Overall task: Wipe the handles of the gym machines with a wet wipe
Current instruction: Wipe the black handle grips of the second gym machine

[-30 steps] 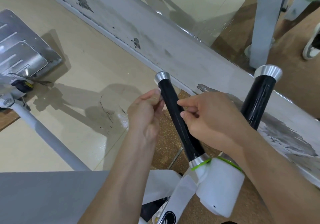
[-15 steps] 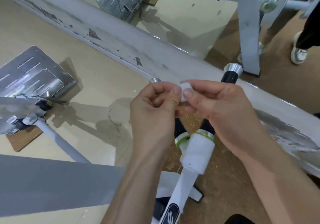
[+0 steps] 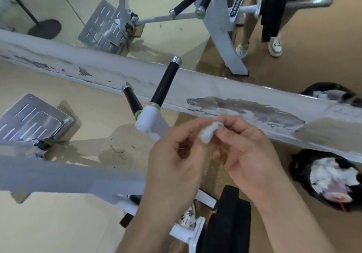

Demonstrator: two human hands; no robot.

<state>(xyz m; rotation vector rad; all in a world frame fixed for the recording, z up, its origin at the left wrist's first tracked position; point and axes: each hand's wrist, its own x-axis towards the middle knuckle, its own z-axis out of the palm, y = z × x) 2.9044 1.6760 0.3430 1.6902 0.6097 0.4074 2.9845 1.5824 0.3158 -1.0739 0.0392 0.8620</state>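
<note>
The left grip (image 3: 176, 154) and the right grip (image 3: 248, 154), both bare hands, meet fingertip to fingertip in the middle of the view. Each has its fingers curled in, pinching a small bunched white wet wipe (image 3: 208, 132) between them. The left thumb and forefinger hold its near left end. The right fingertips hold its far right end.

The wipe is held in the air, apart from the machine's handles and to their right and nearer. The long black handle (image 3: 165, 82) tilts up and away, ending in a silver cap. The shorter black handle (image 3: 132, 101) stands just left of it. Both rise from a white collar (image 3: 147, 119) ringed in green, just left of the left grip.

Behind them a scuffed grey-white ledge (image 3: 235, 94) runs across the scene under a mirror. On the floor at the left lies a ridged metal footplate (image 3: 33, 119). A grey machine beam (image 3: 58, 176) crosses the near left. At the right stands a black-lined bin (image 3: 329, 178) holding white scraps.
</note>
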